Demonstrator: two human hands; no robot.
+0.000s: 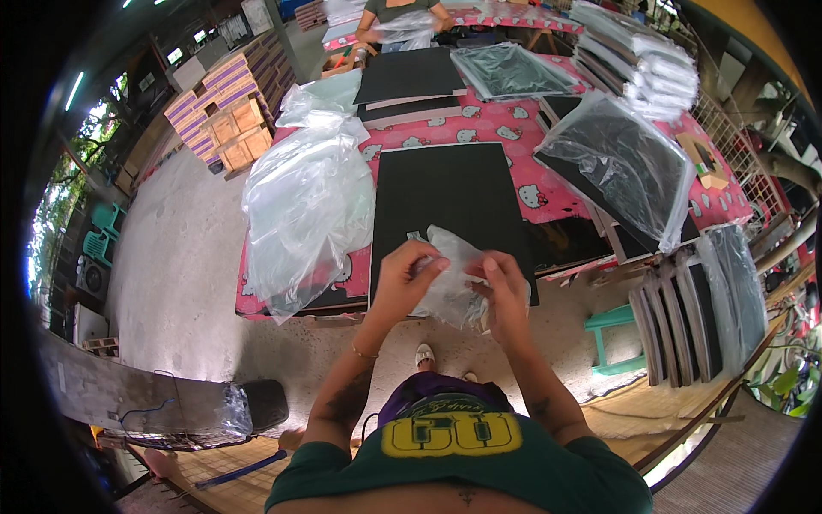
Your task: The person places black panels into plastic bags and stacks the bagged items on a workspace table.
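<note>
My left hand (404, 278) and my right hand (505, 287) both pinch a crumpled clear plastic bag (452, 276) held at the near edge of the table. Just beyond the bag lies a large flat black sheet (449, 201) on the pink patterned tablecloth (535, 184). The bag's lower part hangs over the table edge between my hands.
A heap of clear bags (308, 201) lies at the table's left. A bagged black sheet (621, 163) leans at right, more black sheets (409, 77) behind. Another person (401, 17) works at the far end. Upright bagged sheets (698, 308) and a green stool (612, 330) stand at right; cardboard boxes (227, 107) at left.
</note>
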